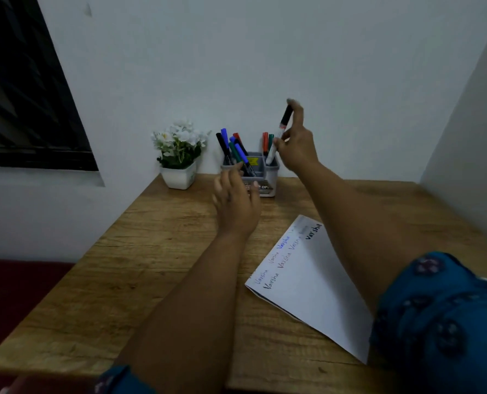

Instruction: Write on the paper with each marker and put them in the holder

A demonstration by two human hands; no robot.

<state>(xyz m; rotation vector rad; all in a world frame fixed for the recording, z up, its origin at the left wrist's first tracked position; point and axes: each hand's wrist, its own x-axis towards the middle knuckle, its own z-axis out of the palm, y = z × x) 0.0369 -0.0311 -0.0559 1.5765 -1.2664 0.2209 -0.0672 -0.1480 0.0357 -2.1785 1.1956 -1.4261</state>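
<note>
Lowering the black-capped marker [279,137] into the holder's [270,177] right compartment, the right hand [296,143] pinches it in its fingers. The left hand [236,203] (fingers relaxed, holding nothing) hovers before the holder; a slanted entry could snag neighbouring markers or tip it.

My left hand [236,203] is smeared with motion blur and covers the front of the holder [267,173], so most of its label is hidden from me. My right hand [296,143] is blurred too, and its fingers hide the middle of the black-capped marker [283,126]; I cannot tell whether the marker's lower end touches the holder. The lower ends of the markers in the holder [238,150] are out of sight inside it. The faint lines on the paper [316,285] are too pale to read, and my right arm covers its far edge. My sleeve [441,322] runs off the frame's right edge.
</note>
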